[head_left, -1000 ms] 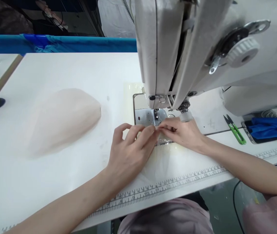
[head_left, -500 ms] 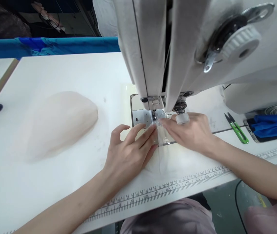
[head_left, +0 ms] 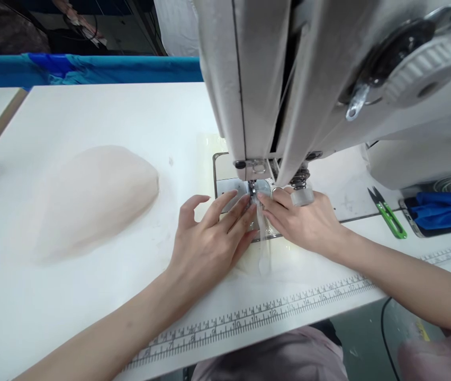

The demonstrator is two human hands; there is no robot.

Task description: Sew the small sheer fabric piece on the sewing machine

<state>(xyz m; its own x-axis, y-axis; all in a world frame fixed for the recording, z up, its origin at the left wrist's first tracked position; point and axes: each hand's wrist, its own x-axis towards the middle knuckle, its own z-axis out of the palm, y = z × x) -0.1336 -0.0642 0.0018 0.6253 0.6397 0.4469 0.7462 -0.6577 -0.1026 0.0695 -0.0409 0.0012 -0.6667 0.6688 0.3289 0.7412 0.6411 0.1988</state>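
Note:
A strip of sheer white fabric (head_left: 264, 254) runs from under the presser foot (head_left: 252, 188) of a white sewing machine (head_left: 249, 95) toward the table's front edge. My left hand (head_left: 213, 233) lies palm down to the left of the strip, fingers spread, its fingertips at the fabric close to the foot. On the other side my right hand (head_left: 305, 219) has its fingers bent together with the tips at the fabric beside the foot; its thumb is hidden. Beneath the hands is the metal needle plate (head_left: 227, 186).
A sheer pale cup-shaped piece (head_left: 102, 201) lies left on the white table. Green thread snips (head_left: 388, 213), a phone (head_left: 411, 219) and blue cloth (head_left: 443, 209) lie at right. A ruler tape (head_left: 249, 321) runs along the front edge. Blue fabric (head_left: 130, 70) borders the back.
The machine sits a little farther right in view. My right fingers are more bent beside the foot, and the fabric strip between the hands has shifted slightly. My left hand stays nearly in place.

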